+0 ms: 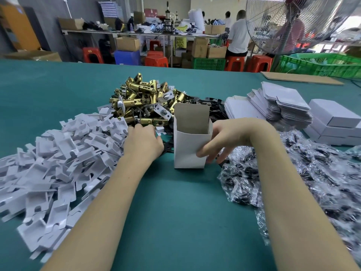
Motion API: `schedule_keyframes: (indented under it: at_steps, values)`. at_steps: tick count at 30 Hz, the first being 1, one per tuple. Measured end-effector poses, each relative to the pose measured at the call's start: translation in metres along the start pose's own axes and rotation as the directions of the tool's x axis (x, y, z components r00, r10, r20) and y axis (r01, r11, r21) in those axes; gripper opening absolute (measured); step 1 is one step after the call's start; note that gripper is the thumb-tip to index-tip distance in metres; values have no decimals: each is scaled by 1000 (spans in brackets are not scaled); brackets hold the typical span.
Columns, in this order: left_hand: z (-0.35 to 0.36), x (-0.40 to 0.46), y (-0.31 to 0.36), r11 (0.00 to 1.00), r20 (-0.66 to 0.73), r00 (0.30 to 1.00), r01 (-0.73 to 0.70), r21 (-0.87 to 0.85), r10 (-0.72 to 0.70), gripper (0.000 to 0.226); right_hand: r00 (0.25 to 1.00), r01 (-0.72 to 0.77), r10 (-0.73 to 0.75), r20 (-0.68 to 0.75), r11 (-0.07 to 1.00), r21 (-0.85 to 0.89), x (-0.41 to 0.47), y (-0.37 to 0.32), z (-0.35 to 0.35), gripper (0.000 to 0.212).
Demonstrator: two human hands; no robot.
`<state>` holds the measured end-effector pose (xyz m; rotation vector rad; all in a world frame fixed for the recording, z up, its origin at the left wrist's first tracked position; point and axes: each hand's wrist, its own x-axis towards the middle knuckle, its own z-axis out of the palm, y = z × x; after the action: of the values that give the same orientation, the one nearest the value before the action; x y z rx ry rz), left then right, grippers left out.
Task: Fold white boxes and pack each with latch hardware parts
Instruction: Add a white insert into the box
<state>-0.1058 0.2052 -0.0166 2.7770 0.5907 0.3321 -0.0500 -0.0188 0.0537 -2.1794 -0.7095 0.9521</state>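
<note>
Right hand fingers grip upright box — left hand fingers curled, grasp unclear

At frame centre a white box stands upright on the green table, its top flap raised. The right hand grips its right side. The left hand reaches into brass latches heaped above. White inserts fill the left, bagged screws the right.
</note>
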Motion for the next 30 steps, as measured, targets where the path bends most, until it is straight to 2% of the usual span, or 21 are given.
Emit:
schedule_keyframes:
  at_steps: [3, 7, 10, 15, 18, 20, 21, 22, 24, 25, 26, 27, 30]
  values:
    - [-1, 2, 0, 1000, 12, 1000, -5, -15, 5, 26, 1000, 7, -7, -1, 999, 51, 3, 2, 2, 23]
    - [-3, 5, 0, 998, 45, 999, -11, -69, 14, 14, 999, -27, 26, 22, 996, 79, 6, 2, 3, 40]
    - [-3, 5, 1, 990, 33, 999, -25, -141, 30, 14, 998, -59, 60, -6, 991, 116, 8, 3, 5, 46]
    - [-1, 3, 1, 975, 19, 999, -35, -221, 41, 23, 997, -68, 72, -27, 991, 115, 8, 7, 7, 38]
    - [-2, 1, 2, 935, -78, 993, -111, -336, 90, 21, 997, -69, 72, -24, 992, 108, 7, 8, 7, 33]
    - [-5, 0, 5, 852, -115, 986, -161, -498, 119, 17, 998, -59, 60, -7, 998, 30, 6, 8, 7, 34]
    - [-7, -1, 7, 778, -106, 988, -152, -609, 110, 16, 999, -50, 50, 3, 999, -14, 5, 8, 8, 35]
    - [-10, -1, 11, 668, -64, 994, -106, -737, 87, 17, 999, -36, 36, 7, 999, -41, 5, 9, 8, 34]
    - [-15, -2, 20, 356, 91, 994, 63, -932, 63, 22, 1000, -5, 6, 11, 999, -52, 5, 11, 9, 29]
    - [-17, -3, 25, 211, 154, 985, 134, -968, 81, 22, 1000, 12, -12, 14, 998, -54, 6, 12, 9, 27]
    - [-18, -4, 28, 114, 192, 975, 180, -977, 110, 22, 999, 31, -31, 18, 998, -54, 6, 12, 9, 27]
    - [-18, -4, 31, 62, 214, 967, 207, -976, 140, 21, 999, 52, -51, 17, 997, -52, 6, 12, 9, 27]
    - [-15, -8, 36, 10, 262, 944, 265, -964, 198, 22, 988, 149, -150, -28, 988, -47, 3, 11, 6, 30]
